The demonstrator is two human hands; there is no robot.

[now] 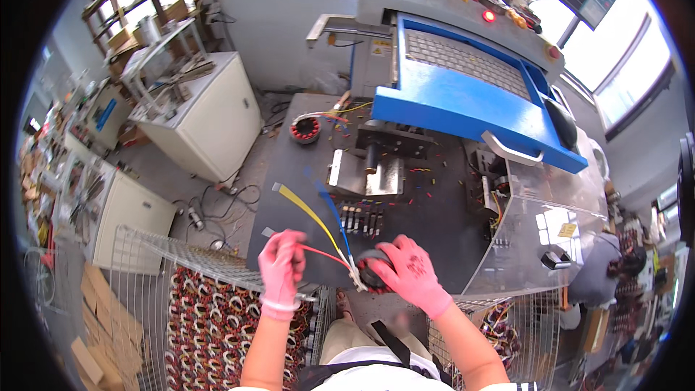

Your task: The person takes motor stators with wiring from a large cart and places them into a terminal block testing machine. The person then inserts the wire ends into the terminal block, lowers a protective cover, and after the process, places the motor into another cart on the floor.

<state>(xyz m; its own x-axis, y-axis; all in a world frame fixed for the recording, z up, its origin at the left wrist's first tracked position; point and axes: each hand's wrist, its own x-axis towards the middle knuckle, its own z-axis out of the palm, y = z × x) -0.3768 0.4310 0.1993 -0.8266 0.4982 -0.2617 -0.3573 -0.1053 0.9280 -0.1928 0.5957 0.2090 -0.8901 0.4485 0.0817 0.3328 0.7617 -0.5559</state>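
- Right now the right hand (409, 269), in a pink glove, is wrapped around a small round motor coil (373, 275), a stator with dark windings, at the near edge of the dark work table (434, 210).
- Its fingers are curled tight over the top of the coil, so the coil is held fast.
- Over on the other side, the left hand (282, 264), also in a pink glove, pinches the red wire (322, 253) that comes out of the coil. Its fingers are closed together on the wire.
- Two more wires, a yellow wire (308, 210) and a blue wire (333, 213), stick up and away from the coil toward the table.
- To do this well, I think the right hand should keep the coil steady while the left hand pulls the red wire gently and straight, so it does not kink or tear loose.
- Keeping the yellow and blue wires apart from the red one should help stop tangles.
- Below the left hand, a wire basket (145, 246) holds many more coils (217, 326).
- Another coil (305, 129) lies at the far end of the table, near the blue machine (463, 108).
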